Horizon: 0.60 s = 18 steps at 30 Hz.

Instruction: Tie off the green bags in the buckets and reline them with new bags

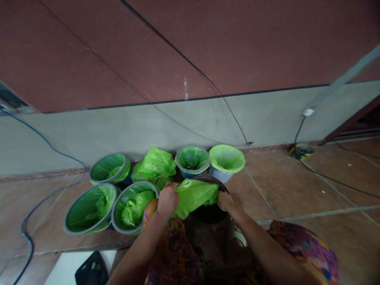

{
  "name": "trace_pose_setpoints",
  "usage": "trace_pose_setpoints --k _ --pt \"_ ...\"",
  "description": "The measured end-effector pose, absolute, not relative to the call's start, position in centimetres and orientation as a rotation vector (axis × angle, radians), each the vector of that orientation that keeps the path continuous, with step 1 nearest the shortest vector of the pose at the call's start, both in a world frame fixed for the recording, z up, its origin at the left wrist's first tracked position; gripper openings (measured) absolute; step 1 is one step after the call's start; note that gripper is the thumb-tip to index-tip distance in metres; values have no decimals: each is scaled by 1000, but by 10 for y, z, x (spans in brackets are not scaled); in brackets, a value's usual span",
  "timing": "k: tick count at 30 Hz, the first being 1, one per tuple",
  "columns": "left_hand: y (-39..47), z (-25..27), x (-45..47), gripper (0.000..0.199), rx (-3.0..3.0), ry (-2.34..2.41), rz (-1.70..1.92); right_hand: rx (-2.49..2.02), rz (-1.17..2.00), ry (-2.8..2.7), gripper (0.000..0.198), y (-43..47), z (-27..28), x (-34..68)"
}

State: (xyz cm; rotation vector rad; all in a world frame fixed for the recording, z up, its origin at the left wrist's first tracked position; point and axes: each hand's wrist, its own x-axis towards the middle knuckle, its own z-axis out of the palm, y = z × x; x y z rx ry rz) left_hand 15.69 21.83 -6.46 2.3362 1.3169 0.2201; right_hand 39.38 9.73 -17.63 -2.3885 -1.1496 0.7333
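Stretched between my hands is a bright green plastic bag (196, 194), over the mouth of a dark brown bucket (209, 215). My left hand (168, 198) is closed on the bag's left end. At the bucket's right rim, my right hand (226, 202) is closed where the bag's other end meets the rim; its fingertips are partly hidden. Just left of my left hand stands a grey-rimmed bucket (114, 221) lined with green plastic, a crumpled bag inside. Behind the brown bucket are a lined blue bucket (190, 173) and a lined pale bucket (219, 173).
Two more lined buckets, one behind (92, 174) and one in front (67, 217), stand at left. A bundle of green bags (157, 162) lies by the wall. A blue hose (53, 192) and a black cable (335, 181) cross the tiled floor. A small can (301, 150) stands at right.
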Motion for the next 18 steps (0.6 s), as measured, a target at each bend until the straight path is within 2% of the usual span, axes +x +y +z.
trace_pose_setpoints --k 2,5,8,10,12,14,16,18 --pt "215 -90 188 26 2248 1322 90 -2410 726 -1153 24 91 -171 396" --pt "205 -129 221 14 1770 1322 128 -2301 805 -1120 23 82 -166 391" --pt "192 -157 240 30 1484 1199 115 -2017 1056 -937 47 79 -173 374" --pt "184 -170 247 42 1314 1064 142 -1952 1085 -879 56 81 -183 363" --pt "181 -180 249 41 1324 999 132 -2018 1024 -906 42 85 -195 359" --pt "185 -187 249 29 1559 1041 61 -2094 996 -929 21 88 -203 363" --pt "196 -189 249 15 1791 1097 -12 -2143 1002 -936 14 86 -208 377" --pt "212 -185 249 11 1903 1100 -28 -2188 1010 -980 13 77 -207 397"
